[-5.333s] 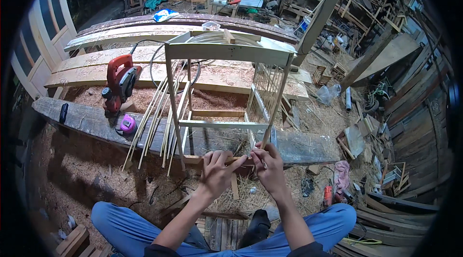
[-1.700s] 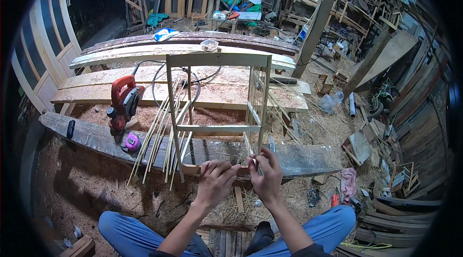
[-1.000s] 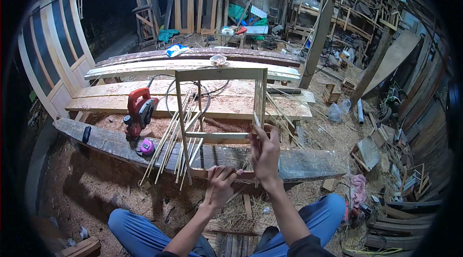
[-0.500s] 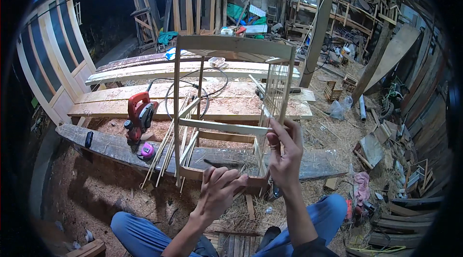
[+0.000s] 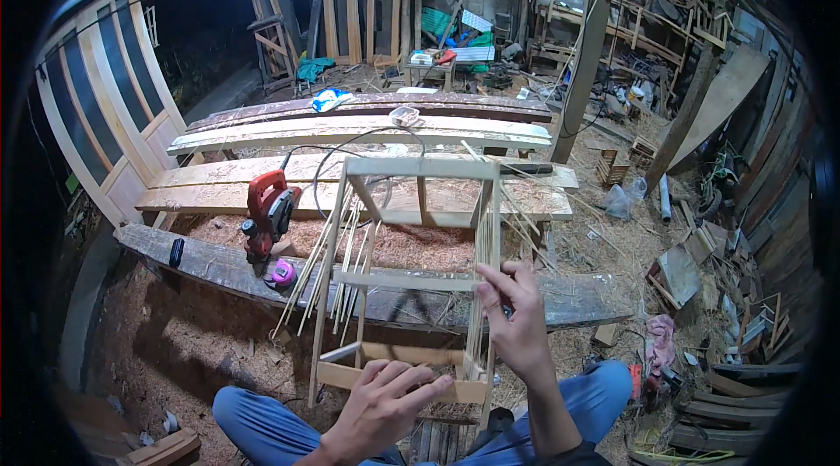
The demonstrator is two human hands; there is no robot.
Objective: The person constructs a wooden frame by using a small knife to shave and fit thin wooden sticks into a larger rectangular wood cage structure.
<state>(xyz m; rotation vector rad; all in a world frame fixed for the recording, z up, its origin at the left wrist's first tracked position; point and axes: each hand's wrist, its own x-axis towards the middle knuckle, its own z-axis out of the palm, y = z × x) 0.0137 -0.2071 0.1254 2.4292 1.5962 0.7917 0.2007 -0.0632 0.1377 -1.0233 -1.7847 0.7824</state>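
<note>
A light wooden box-like frame [image 5: 411, 282] of thin posts and crossbars stands tilted before me. Thin slats run close together along its right side. My right hand [image 5: 518, 322] is closed, thumb and index finger pinching at the right side near the middle crossbar; any small piece between the fingertips is hidden. My left hand [image 5: 381, 405] lies low, its bent fingers over the front bottom rail [image 5: 341, 375]; its thumb is hidden.
Behind the frame, a weathered plank [image 5: 223, 266] carries a red power planer [image 5: 269, 212], a pink tape measure [image 5: 282, 273] and a small black object [image 5: 177, 252]. Thin wooden sticks [image 5: 306, 278] lean there. Long boards [image 5: 219, 173] lie beyond; shavings cover the ground.
The frame has come lower and nearer, its top tipping down and showing its open upper end. Both hands moved lower with it; my left fingers have spread along the bottom rail.
</note>
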